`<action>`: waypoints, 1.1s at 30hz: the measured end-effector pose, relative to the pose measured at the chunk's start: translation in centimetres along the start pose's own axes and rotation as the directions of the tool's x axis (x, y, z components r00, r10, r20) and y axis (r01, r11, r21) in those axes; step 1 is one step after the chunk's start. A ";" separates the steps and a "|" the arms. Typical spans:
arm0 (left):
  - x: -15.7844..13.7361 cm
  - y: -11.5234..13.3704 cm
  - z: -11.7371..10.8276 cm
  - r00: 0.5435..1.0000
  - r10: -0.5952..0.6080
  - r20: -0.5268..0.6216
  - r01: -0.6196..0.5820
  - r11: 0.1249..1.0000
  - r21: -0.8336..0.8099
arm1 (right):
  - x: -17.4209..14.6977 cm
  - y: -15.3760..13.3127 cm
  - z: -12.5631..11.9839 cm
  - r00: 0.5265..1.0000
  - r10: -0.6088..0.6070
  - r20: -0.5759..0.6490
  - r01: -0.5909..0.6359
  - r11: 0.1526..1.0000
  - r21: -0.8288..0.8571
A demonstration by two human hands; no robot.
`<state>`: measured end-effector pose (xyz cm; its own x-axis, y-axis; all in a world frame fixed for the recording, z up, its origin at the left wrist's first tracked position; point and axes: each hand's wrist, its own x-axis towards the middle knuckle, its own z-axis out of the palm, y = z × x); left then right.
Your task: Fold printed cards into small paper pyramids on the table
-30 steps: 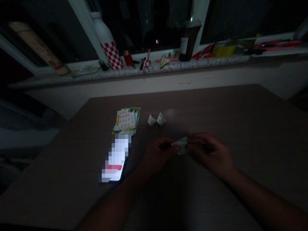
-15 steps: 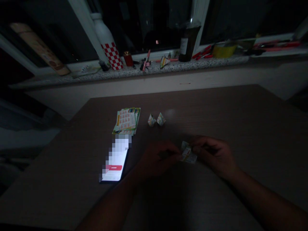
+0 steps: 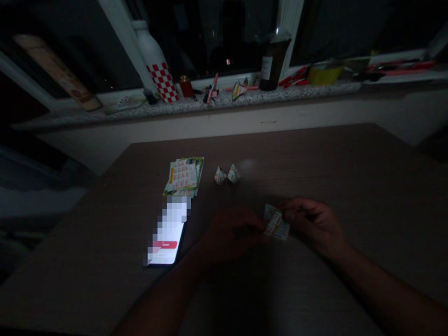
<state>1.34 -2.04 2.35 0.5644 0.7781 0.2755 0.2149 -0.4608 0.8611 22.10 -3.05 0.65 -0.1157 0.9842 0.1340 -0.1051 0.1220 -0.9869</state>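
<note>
Between my two hands is a small folded piece of printed paper (image 3: 276, 225), pale with orange and green print. My left hand (image 3: 234, 233) pinches its left edge; that hand lies in deep shadow. The fingers of my right hand (image 3: 313, 221) are closed on its upper right edge. Beyond my left hand, two small pointed folded-paper shapes (image 3: 234, 174) stand side by side on the table. To their left lies a stack of printed paper sheets (image 3: 184, 176), and nearer to me a lit phone (image 3: 168, 238) rests by my left forearm.
The wooden table (image 3: 315, 163) ends at a wall under a stone windowsill (image 3: 217, 103). On the sill stand a white bottle with red checks (image 3: 163, 77), a small red jar (image 3: 186, 87), a dark cup (image 3: 271, 65), a yellow tape roll (image 3: 325, 74) and several pens.
The folded paper has opened out a little and turned between my fingers, so more of its printed face shows. Both hands stay in nearly the same place.
</note>
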 end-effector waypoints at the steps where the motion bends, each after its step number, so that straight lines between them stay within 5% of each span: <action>1: 0.0 0.0 0.0 1.000 -0.001 -0.007 0.001 1.000 -0.003 | 0.0 0.0 0.0 1.000 0.006 0.011 -0.006 1.000 0.016; 7: -0.1 0.4 -0.2 0.997 -0.054 -0.054 0.051 0.997 -0.057 | -0.2 0.3 -0.1 0.999 -0.039 0.024 0.039 0.999 0.024; 23: -0.2 -0.4 0.7 0.977 0.062 -0.202 -0.079 0.994 -0.077 | -0.6 -0.4 0.9 0.963 -0.260 -0.066 0.245 0.952 -0.184; 28: -0.1 -0.2 0.6 0.975 -0.137 -0.174 0.117 0.986 -0.119 | -0.6 -0.2 0.6 0.941 -0.337 0.005 0.325 0.902 -0.284; 33: 0.3 0.1 0.6 0.956 -0.283 -0.077 0.258 0.937 -0.236 | -0.5 -0.4 0.6 0.869 -0.461 0.180 0.494 0.791 -0.360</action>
<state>2.01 -2.08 2.25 0.4175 0.9071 0.0527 0.1593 -0.1302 0.9786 21.58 -3.71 0.98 -0.2298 0.7758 0.5876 0.2156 0.6294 -0.7466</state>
